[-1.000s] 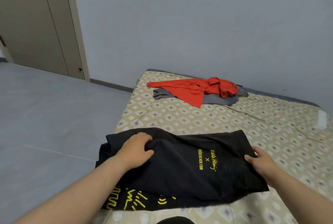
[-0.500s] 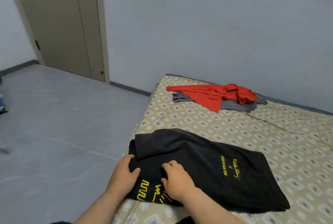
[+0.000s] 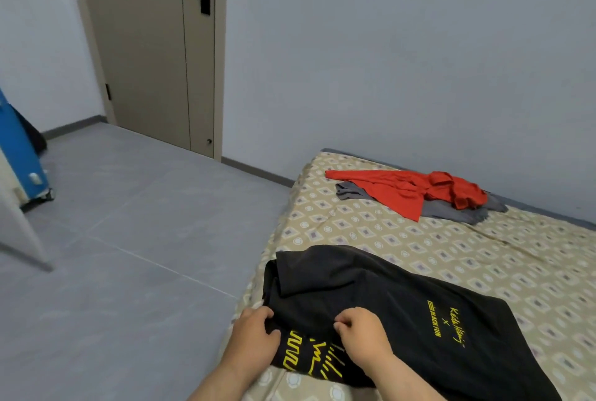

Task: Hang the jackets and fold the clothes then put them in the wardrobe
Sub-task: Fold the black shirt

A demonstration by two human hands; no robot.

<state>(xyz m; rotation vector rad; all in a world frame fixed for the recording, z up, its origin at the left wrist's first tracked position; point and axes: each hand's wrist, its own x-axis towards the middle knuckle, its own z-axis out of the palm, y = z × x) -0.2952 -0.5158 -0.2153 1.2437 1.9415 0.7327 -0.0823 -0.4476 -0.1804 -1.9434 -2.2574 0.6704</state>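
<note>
Nearest, the left hand (image 3: 254, 334) and the right hand (image 3: 362, 333) sat close together, each with fingers curled and pinching the near left edge of the black T-shirt (image 3: 387, 310). That shirt lay partly folded on the near left corner of the patterned bed (image 3: 467, 255), yellow print showing. Farther off, a red garment (image 3: 416, 191) lay crumpled over a grey garment (image 3: 451, 208) by the far wall. Beyond, at far left, stood a closed door (image 3: 151, 46).
</note>
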